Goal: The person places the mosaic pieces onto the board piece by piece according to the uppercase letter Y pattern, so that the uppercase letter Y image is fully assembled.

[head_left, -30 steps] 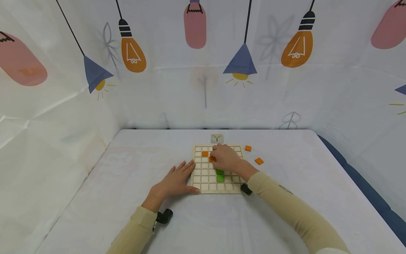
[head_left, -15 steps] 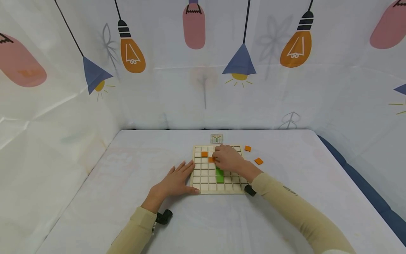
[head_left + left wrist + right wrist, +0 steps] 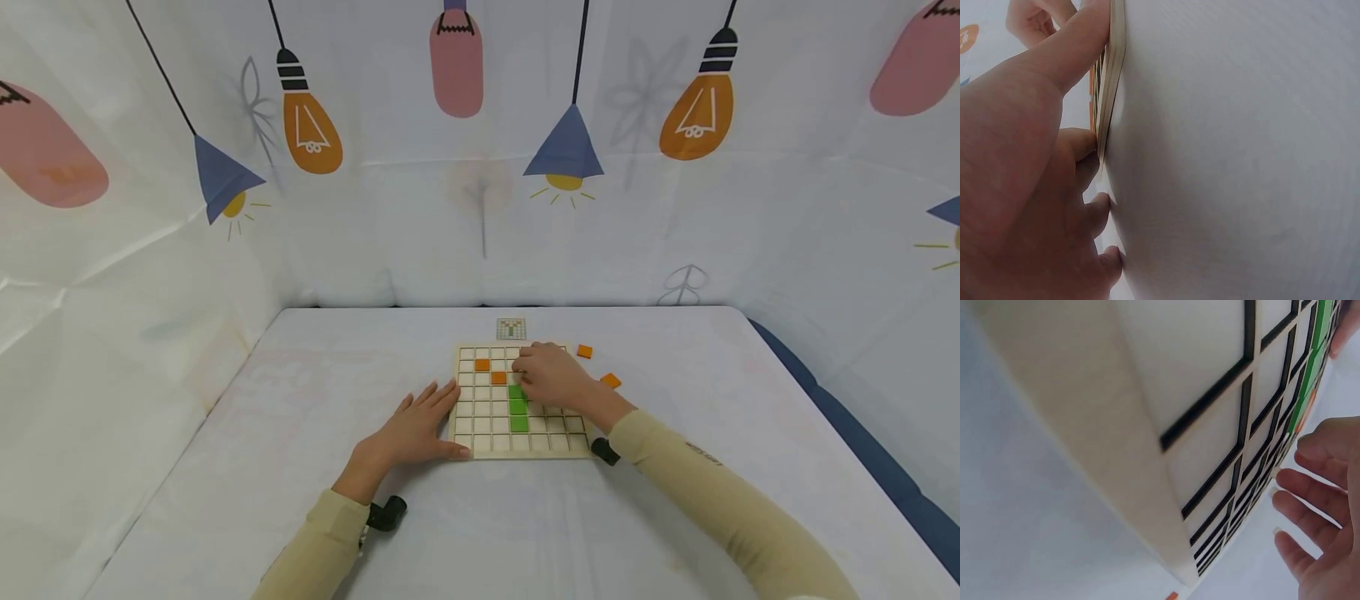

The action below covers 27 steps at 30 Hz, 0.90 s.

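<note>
On the gridded board (image 3: pixel 483 408), green tiles (image 3: pixel 518 407) lie beside the right hand (image 3: pixel 553 377).

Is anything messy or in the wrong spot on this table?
Nothing looks spilled or broken. Two orange tiles lie off the grid board, on the table; the nearer one looks odd, turned askew to the board's edges.

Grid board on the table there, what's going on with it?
A person's left hand, fingers spread, touches the left side of the grid board. The right hand is over the board, with no tile visible in its fingers. Three green tiles in a column and two orange tiles show on the board. Two loose orange tiles lie on the table to its right, and a small gridded card lies behind it.
</note>
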Available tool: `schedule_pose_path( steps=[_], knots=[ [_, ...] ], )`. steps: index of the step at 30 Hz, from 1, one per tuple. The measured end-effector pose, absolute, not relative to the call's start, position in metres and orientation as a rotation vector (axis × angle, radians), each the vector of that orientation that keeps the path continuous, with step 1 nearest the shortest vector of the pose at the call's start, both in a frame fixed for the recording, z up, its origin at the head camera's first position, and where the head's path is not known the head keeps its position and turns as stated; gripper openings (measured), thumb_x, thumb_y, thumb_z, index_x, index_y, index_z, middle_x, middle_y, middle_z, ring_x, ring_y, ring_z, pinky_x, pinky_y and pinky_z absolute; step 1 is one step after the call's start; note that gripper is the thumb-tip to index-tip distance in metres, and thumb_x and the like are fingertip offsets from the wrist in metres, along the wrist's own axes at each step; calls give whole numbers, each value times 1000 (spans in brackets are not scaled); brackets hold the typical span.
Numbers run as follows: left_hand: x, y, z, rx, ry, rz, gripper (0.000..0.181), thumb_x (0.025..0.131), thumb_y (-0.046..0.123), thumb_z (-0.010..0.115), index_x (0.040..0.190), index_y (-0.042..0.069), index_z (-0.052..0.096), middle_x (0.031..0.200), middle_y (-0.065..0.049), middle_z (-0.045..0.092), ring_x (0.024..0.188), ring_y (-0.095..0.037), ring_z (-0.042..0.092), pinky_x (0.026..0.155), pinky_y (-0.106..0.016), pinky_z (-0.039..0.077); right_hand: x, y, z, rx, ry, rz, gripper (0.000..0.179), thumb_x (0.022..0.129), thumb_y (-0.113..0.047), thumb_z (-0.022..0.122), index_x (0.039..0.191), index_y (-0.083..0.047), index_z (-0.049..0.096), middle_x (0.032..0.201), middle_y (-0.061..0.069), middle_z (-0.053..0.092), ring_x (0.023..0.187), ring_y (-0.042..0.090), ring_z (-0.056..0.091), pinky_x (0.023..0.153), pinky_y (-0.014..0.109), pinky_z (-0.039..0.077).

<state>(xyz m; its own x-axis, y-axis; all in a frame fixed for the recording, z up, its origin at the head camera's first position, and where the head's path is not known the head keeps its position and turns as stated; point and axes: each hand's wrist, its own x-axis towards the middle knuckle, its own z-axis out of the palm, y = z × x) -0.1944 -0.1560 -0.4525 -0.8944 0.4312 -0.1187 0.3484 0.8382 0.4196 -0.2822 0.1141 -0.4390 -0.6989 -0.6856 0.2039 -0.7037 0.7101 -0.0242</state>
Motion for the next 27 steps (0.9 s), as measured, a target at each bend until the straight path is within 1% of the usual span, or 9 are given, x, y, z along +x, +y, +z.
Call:
schedule_pose_path(
  steps=[7, 14, 17, 21, 24, 27],
  knots=[
    [-195, -156, -453, 589, 2811, 565, 103, 83, 60, 71, 159, 11, 22, 168, -4, 19, 155, -35, 13, 122, -63, 13, -279, 126, -436, 1083, -2780, 157, 20, 92, -7, 58, 101, -12, 74, 95, 1, 69, 87, 19, 59, 87, 41, 50],
    [-196, -155, -455, 546, 2802, 528, 104, 82, 62, 70, 160, 16, 20, 168, 2, 15, 157, -31, 10, 123, -60, 12, -279, 139, -438, 1053, -2794, 146, 20, 92, -7, 57, 104, -12, 74, 96, 2, 69, 91, 22, 61, 91, 44, 50],
    [-195, -155, -455, 549, 2804, 530, 104, 82, 62, 71, 160, 16, 21, 168, 1, 15, 157, -31, 10, 123, -61, 13, -280, 143, -439, 1042, -2794, 171, 22, 92, -7, 56, 104, -11, 74, 96, 2, 70, 92, 23, 62, 91, 44, 50],
    [-195, -156, -454, 559, 2811, 532, 104, 82, 62, 71, 160, 15, 22, 168, 0, 17, 156, -32, 11, 123, -62, 13, -280, 148, -439, 1010, -2799, 177, 22, 91, -8, 56, 102, -11, 74, 94, 2, 69, 89, 22, 60, 91, 44, 50],
    [-195, -156, -454, 558, 2814, 529, 103, 82, 63, 70, 160, 16, 22, 168, 1, 17, 156, -31, 11, 123, -62, 13, -281, 152, -441, 976, -2821, 149, 20, 91, -11, 59, 104, -12, 74, 96, 1, 70, 92, 22, 62, 94, 45, 50],
    [-195, -156, -455, 555, 2817, 526, 103, 82, 63, 70, 160, 16, 22, 168, 1, 16, 156, -31, 11, 123, -61, 13, -281, 157, -443, 949, -2844, 124, 20, 93, -14, 61, 108, -13, 74, 103, 2, 72, 100, 23, 65, 98, 46, 50]
  ],
)
